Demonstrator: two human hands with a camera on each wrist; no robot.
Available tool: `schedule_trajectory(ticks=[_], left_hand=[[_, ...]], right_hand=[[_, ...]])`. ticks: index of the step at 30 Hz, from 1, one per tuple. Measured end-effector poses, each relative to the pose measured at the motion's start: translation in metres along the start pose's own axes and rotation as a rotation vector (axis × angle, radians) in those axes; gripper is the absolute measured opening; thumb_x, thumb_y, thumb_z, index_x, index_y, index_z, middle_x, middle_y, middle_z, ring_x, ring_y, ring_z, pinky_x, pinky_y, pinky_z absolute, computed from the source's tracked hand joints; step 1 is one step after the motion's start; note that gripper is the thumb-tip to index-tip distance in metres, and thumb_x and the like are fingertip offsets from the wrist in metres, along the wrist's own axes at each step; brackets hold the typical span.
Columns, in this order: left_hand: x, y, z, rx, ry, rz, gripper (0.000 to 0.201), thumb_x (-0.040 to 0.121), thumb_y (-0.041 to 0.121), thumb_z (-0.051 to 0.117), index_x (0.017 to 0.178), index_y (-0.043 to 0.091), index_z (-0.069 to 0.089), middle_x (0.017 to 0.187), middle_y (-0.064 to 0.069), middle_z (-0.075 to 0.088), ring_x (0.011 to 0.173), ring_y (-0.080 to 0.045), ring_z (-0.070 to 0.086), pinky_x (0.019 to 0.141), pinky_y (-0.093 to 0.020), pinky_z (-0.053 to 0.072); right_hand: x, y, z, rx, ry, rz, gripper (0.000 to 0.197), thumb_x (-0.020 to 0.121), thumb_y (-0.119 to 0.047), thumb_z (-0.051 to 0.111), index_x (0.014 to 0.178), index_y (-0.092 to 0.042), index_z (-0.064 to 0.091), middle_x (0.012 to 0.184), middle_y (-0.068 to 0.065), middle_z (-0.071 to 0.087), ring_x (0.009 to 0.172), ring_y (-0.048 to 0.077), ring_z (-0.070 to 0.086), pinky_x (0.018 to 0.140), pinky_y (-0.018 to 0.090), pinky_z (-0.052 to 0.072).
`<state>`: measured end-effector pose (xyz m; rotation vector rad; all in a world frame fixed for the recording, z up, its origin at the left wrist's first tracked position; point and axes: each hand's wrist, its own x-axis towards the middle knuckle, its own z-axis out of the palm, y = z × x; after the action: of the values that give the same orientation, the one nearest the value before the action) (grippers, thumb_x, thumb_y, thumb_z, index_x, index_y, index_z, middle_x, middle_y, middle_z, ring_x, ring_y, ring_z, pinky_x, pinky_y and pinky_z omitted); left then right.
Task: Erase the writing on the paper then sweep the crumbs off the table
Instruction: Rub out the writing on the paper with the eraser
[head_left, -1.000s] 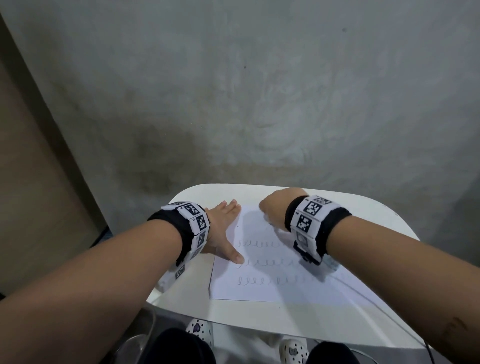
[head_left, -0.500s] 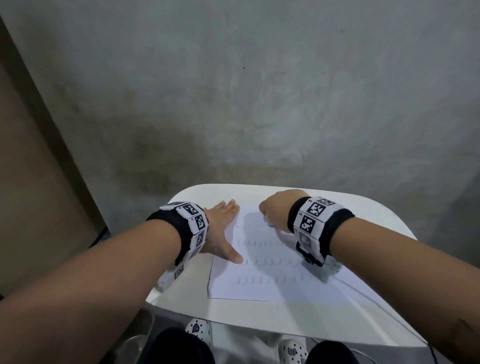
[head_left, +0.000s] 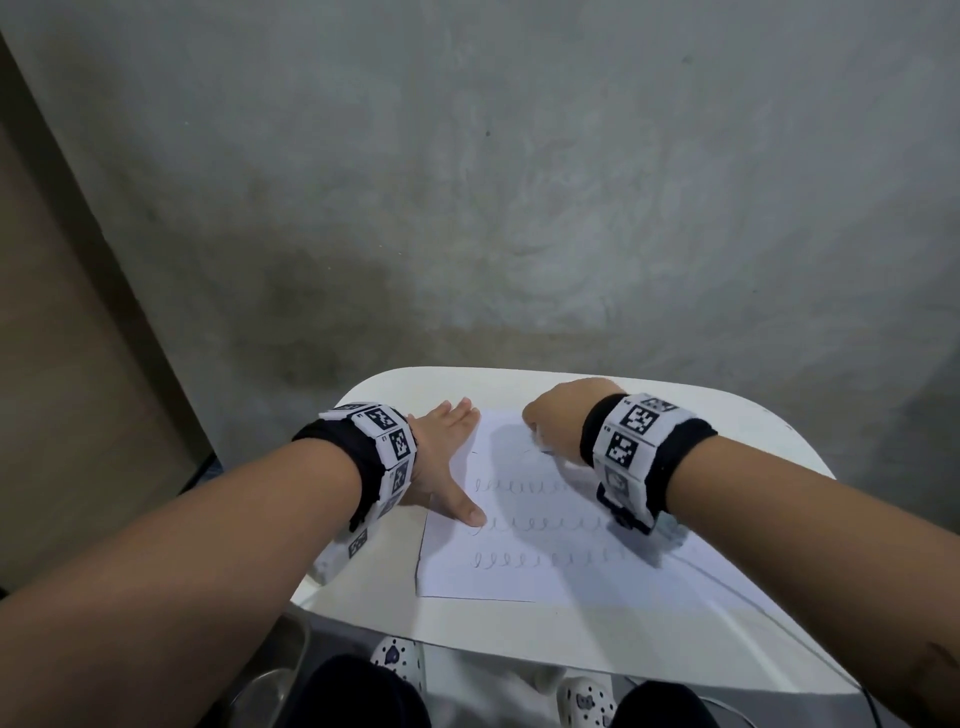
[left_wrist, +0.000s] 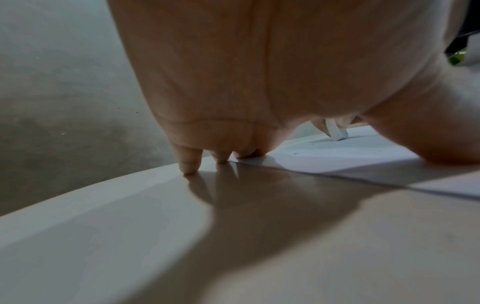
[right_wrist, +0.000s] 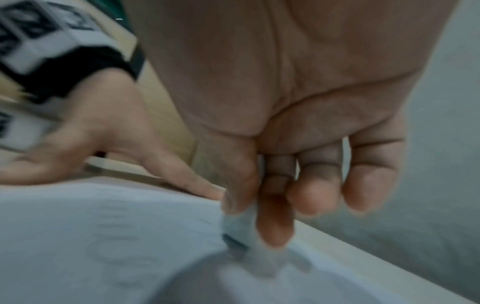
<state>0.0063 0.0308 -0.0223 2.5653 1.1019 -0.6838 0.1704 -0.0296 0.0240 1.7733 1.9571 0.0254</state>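
Note:
A white paper (head_left: 524, 571) with rows of pencilled loops (head_left: 540, 560) lies on the white table (head_left: 597, 639). My left hand (head_left: 447, 467) lies flat with straight fingers, pressing the paper's left edge, thumb (head_left: 470, 514) on the sheet; its fingertips (left_wrist: 191, 168) touch the table and paper. My right hand (head_left: 558, 421) pinches a white eraser (right_wrist: 240, 228) between thumb and fingers at the paper's far top area, its dark-smudged tip on the sheet. The eraser (left_wrist: 336, 132) also shows in the left wrist view, with small dark crumbs (left_wrist: 296, 153) near it.
A grey concrete wall (head_left: 519, 208) stands right behind the table's far edge. A tan panel (head_left: 62, 364) runs along the left. Below the near edge I see my knees, white patterned shoes (head_left: 400, 657) and a metal bowl (head_left: 270, 680) at lower left.
My right hand has shifted slightly back and forth at the top of the paper with the eraser. The left hand has stayed pressing the paper.

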Motion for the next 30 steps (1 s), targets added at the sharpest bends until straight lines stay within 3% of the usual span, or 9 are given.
schedule_trajectory(ticks=[3, 7, 10, 14, 17, 21, 23, 27, 30], left_hand=[[0.001, -0.001, 0.002, 0.011, 0.014, 0.001, 0.134, 0.070, 0.075, 0.066, 0.150, 0.016, -0.024, 0.158, 0.002, -0.030, 0.147, -0.016, -0.023, 0.121, -0.050, 0.003], [0.000, 0.000, 0.002, 0.013, 0.013, -0.003, 0.133, 0.070, 0.074, 0.066, 0.150, 0.016, -0.024, 0.158, 0.002, -0.030, 0.147, -0.017, -0.022, 0.121, -0.050, 0.003], [0.000, 0.000, 0.002, 0.005, 0.012, -0.004, 0.134, 0.070, 0.074, 0.066, 0.150, 0.016, -0.024, 0.158, 0.002, -0.030, 0.146, -0.016, -0.023, 0.121, -0.050, 0.003], [-0.001, 0.001, 0.000, 0.010, 0.010, -0.005, 0.134, 0.070, 0.074, 0.066, 0.150, 0.016, -0.024, 0.158, 0.002, -0.030, 0.147, -0.016, -0.023, 0.121, -0.050, 0.002], [-0.001, 0.001, 0.001, 0.009, 0.010, -0.003, 0.133, 0.070, 0.074, 0.065, 0.150, 0.016, -0.024, 0.158, 0.002, -0.030, 0.146, -0.016, -0.023, 0.121, -0.049, 0.002], [-0.004, 0.003, -0.002, 0.029, 0.006, -0.010, 0.132, 0.071, 0.076, 0.063, 0.151, 0.016, -0.024, 0.158, 0.004, -0.030, 0.147, -0.015, -0.022, 0.121, -0.048, 0.002], [-0.006, 0.003, -0.003, 0.076, 0.019, -0.013, 0.131, 0.070, 0.079, 0.060, 0.151, 0.017, -0.022, 0.158, 0.004, -0.028, 0.147, -0.016, -0.022, 0.121, -0.047, 0.002], [-0.005, 0.009, -0.014, 0.146, 0.039, 0.012, 0.135, 0.066, 0.081, 0.062, 0.153, 0.016, -0.018, 0.159, 0.002, -0.027, 0.147, -0.017, -0.022, 0.120, -0.049, -0.002], [-0.001, 0.026, -0.031, 0.100, 0.024, 0.056, 0.134, 0.067, 0.081, 0.062, 0.153, 0.016, -0.018, 0.160, 0.000, -0.025, 0.148, -0.018, -0.019, 0.121, -0.049, -0.001]], right_hand=[[-0.003, -0.010, 0.003, 0.043, -0.025, -0.077, 0.018, 0.092, -0.015, 0.049, 0.106, -0.017, 0.059, 0.094, -0.002, 0.062, 0.088, 0.023, 0.060, 0.071, 0.030, 0.046], [-0.003, 0.007, -0.001, 0.033, -0.033, 0.018, 0.016, 0.090, -0.017, 0.051, 0.103, -0.017, 0.061, 0.097, 0.000, 0.063, 0.090, 0.025, 0.060, 0.079, 0.032, 0.051], [-0.004, -0.006, 0.004, 0.029, -0.019, -0.062, 0.015, 0.092, -0.015, 0.046, 0.100, -0.017, 0.058, 0.091, -0.001, 0.060, 0.084, 0.024, 0.057, 0.073, 0.031, 0.047], [-0.006, 0.010, 0.001, 0.081, -0.026, 0.029, 0.020, 0.091, -0.016, 0.046, 0.105, -0.016, 0.061, 0.103, 0.001, 0.064, 0.089, 0.025, 0.057, 0.076, 0.031, 0.046], [-0.010, 0.000, 0.003, 0.027, -0.027, -0.043, 0.016, 0.091, -0.012, 0.047, 0.102, -0.016, 0.057, 0.093, 0.000, 0.060, 0.086, 0.025, 0.057, 0.070, 0.032, 0.045], [-0.010, 0.027, -0.002, 0.255, -0.047, 0.064, 0.013, 0.082, -0.004, 0.048, 0.081, -0.016, 0.054, 0.078, 0.000, 0.057, 0.079, 0.024, 0.052, 0.075, 0.033, 0.049], [-0.009, 0.044, 0.005, 0.485, -0.007, 0.149, 0.017, 0.075, -0.001, 0.047, 0.070, -0.012, 0.059, 0.067, 0.003, 0.060, 0.069, 0.023, 0.053, 0.064, 0.029, 0.047], [-0.013, 0.058, 0.016, 0.993, 0.099, 0.187, 0.018, 0.091, -0.010, 0.054, 0.099, -0.003, 0.068, 0.066, 0.002, 0.061, 0.056, 0.016, 0.052, 0.054, 0.018, 0.045], [-0.006, 0.058, 0.016, 0.961, 0.138, 0.188, 0.022, 0.094, -0.023, 0.057, 0.106, -0.008, 0.068, 0.070, 0.000, 0.061, 0.062, 0.014, 0.055, 0.066, 0.024, 0.049]])
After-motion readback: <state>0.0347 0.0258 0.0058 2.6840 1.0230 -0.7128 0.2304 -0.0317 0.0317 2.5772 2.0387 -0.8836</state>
